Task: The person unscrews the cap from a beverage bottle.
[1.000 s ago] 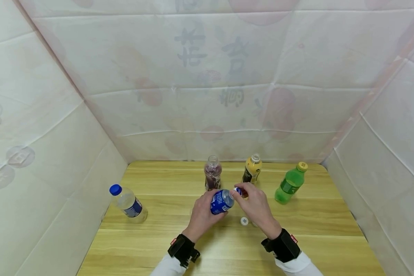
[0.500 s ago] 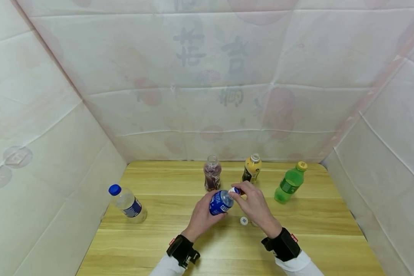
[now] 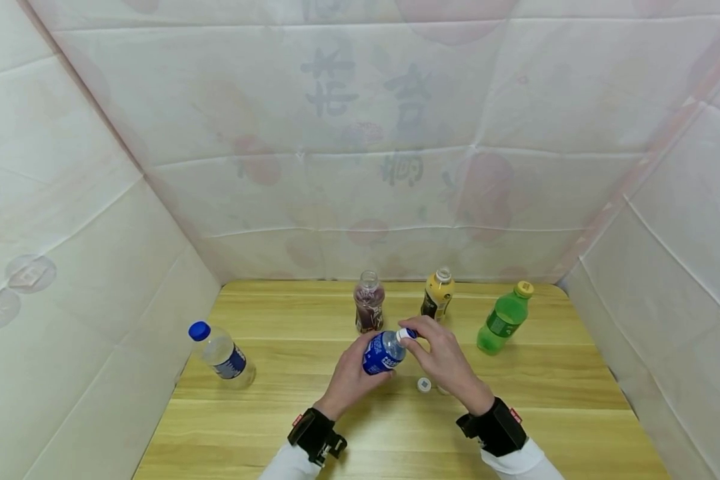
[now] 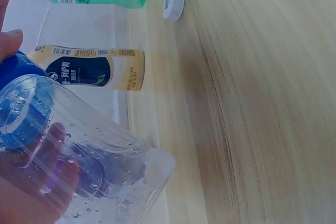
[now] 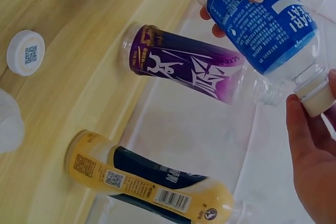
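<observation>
In the head view my left hand (image 3: 351, 375) grips a clear plastic bottle with a blue label (image 3: 381, 355), tilted toward the right and held over the table. Its see-through lower part (image 4: 118, 166), beaded with droplets, shows in the left wrist view. My right hand (image 3: 447, 360) pinches a white bottle cap (image 5: 316, 98) with a blue top between thumb and fingers, at the bottle's mouth. A loose white cap (image 3: 424, 385) lies on the table below the hands. Beside it, a second whitish cap (image 5: 8, 124) is partly hidden by my right wrist in the head view.
Behind the hands stand an uncapped purple bottle (image 3: 369, 305) and an uncapped yellow bottle (image 3: 438, 295). A green bottle (image 3: 504, 320) with a yellow cap is at right. A blue-capped clear bottle (image 3: 227, 358) stands far left. Patterned white cloth (image 3: 360, 200) surrounds the wooden table (image 3: 288, 310).
My right hand has brought the cap leftward from beside the bottle's mouth to sit over it. The left hand and the bottle have barely shifted; the other bottles have stayed put.
</observation>
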Demonstrator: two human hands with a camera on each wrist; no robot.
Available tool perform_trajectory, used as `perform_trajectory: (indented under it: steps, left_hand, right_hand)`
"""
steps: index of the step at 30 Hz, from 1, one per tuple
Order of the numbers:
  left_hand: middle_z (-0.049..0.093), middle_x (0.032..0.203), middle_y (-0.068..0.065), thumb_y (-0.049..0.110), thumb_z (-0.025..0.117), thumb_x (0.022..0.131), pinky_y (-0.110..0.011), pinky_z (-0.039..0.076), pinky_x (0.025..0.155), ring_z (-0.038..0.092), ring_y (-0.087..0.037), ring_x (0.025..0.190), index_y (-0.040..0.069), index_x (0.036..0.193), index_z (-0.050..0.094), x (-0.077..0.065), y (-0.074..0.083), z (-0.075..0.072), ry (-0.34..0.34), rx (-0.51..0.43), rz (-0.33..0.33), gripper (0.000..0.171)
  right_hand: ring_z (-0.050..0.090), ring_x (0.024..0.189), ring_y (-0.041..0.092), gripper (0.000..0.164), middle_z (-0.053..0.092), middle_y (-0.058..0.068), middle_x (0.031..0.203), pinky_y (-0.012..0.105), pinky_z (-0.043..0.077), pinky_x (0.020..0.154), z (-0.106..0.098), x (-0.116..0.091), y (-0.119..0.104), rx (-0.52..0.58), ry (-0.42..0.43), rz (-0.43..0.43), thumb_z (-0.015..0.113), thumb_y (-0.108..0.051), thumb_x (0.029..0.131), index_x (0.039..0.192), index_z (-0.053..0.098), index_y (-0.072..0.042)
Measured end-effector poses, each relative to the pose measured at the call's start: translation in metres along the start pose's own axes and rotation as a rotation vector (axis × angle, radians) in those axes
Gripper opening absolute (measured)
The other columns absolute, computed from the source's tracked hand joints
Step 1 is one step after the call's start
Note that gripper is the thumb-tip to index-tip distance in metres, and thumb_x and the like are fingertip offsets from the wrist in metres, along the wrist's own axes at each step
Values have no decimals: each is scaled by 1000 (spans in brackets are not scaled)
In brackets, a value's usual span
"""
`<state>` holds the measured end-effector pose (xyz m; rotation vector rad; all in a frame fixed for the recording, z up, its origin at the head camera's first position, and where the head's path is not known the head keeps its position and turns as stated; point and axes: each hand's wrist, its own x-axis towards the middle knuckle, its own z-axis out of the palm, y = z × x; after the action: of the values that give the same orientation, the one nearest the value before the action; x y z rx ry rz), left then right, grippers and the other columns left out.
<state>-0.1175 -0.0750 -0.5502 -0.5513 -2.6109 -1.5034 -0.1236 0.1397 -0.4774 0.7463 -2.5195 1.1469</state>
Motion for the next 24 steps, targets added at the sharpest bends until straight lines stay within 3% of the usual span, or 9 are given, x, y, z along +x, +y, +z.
perform_trajectory:
  steps: [7,16,20,24]
  left_hand:
    - [61,139,-13,25,89,81,-55,50,101,60,-33,122,13,147,49,-1,1,-3,-32,-17,-55,78]
    - [63,136,-12,20,90,80,-52,52,97,63,-32,119,13,145,51,-1,-2,-3,-54,-50,-43,77]
    - [64,134,-11,21,90,79,-51,53,97,63,-31,118,13,145,51,-1,-2,-3,-56,-50,-50,77]
    - [63,135,-11,21,90,80,-51,52,98,62,-30,119,13,146,51,-1,1,-3,-57,-56,-62,77]
  right_hand:
    - [66,113,27,30,68,9,123,45,60,88,-2,0,2,56,-52,-30,72,-8,97,126,69,-3]
    - [65,115,29,31,66,10,126,47,59,90,-6,-1,3,108,-108,-54,69,-3,98,129,67,-1]
    - [64,118,29,35,65,10,128,46,58,94,-5,-1,3,128,-118,-11,72,-8,97,131,65,-1]
    - [62,124,32,54,60,13,138,47,54,100,-3,-2,0,160,-129,98,79,-18,94,141,57,-3]
